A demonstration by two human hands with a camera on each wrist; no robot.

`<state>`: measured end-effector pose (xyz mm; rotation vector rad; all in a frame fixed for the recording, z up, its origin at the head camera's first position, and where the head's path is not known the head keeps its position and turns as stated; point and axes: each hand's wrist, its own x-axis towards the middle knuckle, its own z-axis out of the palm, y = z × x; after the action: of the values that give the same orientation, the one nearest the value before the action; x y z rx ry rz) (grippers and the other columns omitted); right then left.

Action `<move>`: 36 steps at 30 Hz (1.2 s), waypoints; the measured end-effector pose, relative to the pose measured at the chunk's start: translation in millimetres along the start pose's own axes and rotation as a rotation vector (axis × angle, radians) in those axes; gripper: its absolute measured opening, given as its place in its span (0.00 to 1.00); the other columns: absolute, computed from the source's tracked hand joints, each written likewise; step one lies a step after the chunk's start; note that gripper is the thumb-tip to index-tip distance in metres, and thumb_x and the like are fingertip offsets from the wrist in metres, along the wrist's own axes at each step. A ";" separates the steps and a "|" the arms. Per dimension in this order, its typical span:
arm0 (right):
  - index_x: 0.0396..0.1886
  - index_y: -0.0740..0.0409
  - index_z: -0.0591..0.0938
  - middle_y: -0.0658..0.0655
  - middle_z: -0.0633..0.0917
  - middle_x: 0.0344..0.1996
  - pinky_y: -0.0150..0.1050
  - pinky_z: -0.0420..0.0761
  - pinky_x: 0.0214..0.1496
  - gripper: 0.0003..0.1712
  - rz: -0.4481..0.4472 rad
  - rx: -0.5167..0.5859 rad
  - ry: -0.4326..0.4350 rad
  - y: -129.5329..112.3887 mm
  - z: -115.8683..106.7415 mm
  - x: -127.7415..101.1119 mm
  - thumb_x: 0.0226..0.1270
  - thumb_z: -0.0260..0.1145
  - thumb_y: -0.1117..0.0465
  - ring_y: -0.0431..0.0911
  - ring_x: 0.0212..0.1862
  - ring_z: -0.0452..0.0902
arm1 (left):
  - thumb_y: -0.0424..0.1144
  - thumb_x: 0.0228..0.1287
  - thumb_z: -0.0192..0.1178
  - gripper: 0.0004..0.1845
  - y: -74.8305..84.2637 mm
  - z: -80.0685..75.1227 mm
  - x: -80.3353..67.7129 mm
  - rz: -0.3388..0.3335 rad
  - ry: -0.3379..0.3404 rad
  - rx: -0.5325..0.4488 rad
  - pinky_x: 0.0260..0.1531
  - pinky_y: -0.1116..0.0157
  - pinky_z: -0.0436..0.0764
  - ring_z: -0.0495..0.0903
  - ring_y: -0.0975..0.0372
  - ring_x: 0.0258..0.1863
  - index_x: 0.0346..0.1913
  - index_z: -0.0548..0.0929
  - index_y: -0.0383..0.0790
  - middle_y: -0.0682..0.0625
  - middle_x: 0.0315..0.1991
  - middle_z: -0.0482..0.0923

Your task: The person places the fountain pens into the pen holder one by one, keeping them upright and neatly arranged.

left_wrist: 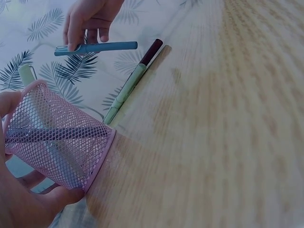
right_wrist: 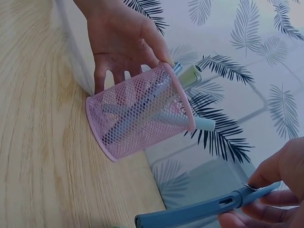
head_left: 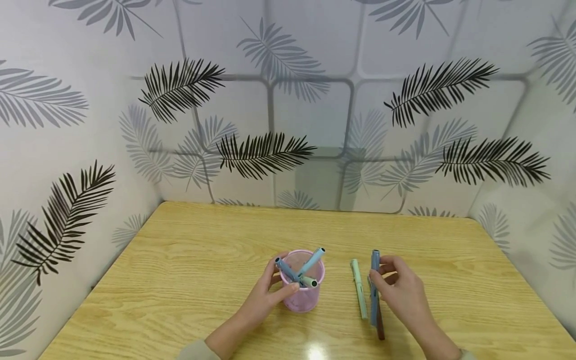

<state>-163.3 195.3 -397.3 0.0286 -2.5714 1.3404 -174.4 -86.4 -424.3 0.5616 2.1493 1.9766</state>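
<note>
A pink mesh pen cup point(head_left: 302, 301) stands on the table, and my left hand point(head_left: 266, 295) grips its side, thumb in front and fingers behind. Several pens lean inside it: a dark blue pen point(head_left: 285, 267), a light blue pen point(head_left: 312, 261) and a light green pen point(head_left: 308, 282). To the right of the cup, my right hand point(head_left: 404, 289) pinches a blue pen point(right_wrist: 180, 214) near its clip end, raised above the table. Below it on the tabletop lie another green pen point(head_left: 359, 291) and a dark maroon pen point(head_left: 380, 327), which the blue one partly covers.
The wood-grain table point(head_left: 202, 250) reaches back to a wall point(head_left: 315, 115) covered in leaf patterns. Light glares off the tabletop close to the front, below the cup.
</note>
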 end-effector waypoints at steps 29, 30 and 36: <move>0.46 0.61 0.75 0.56 0.79 0.34 0.40 0.81 0.26 0.14 -0.259 0.308 0.129 -37.0 21.3 2.1 0.61 0.64 0.69 0.42 0.30 0.78 | 0.39 0.64 0.57 0.35 0.0 1.1 0.0 -0.021 0.001 0.002 0.51 0.48 0.71 0.61 0.42 0.60 0.71 0.53 0.45 0.38 0.62 0.57; 0.46 0.61 0.74 0.55 0.79 0.34 0.39 0.81 0.26 0.14 -0.266 0.313 0.137 -38.2 21.9 2.7 0.61 0.64 0.69 0.42 0.30 0.78 | 0.40 0.64 0.57 0.36 0.0 1.1 0.1 -0.022 0.002 0.004 0.51 0.48 0.71 0.61 0.42 0.60 0.71 0.53 0.45 0.37 0.62 0.57; 0.46 0.63 0.75 0.55 0.79 0.34 0.36 0.81 0.30 0.14 -0.302 0.359 0.156 -44.2 23.8 5.1 0.61 0.64 0.70 0.42 0.32 0.79 | 0.40 0.64 0.57 0.37 0.3 1.0 0.5 -0.028 0.001 0.004 0.51 0.48 0.71 0.61 0.42 0.60 0.71 0.52 0.44 0.37 0.62 0.57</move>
<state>-167.4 150.9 -373.6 0.3456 -2.0707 1.5881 -174.4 -85.2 -424.0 0.5277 2.1509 1.9587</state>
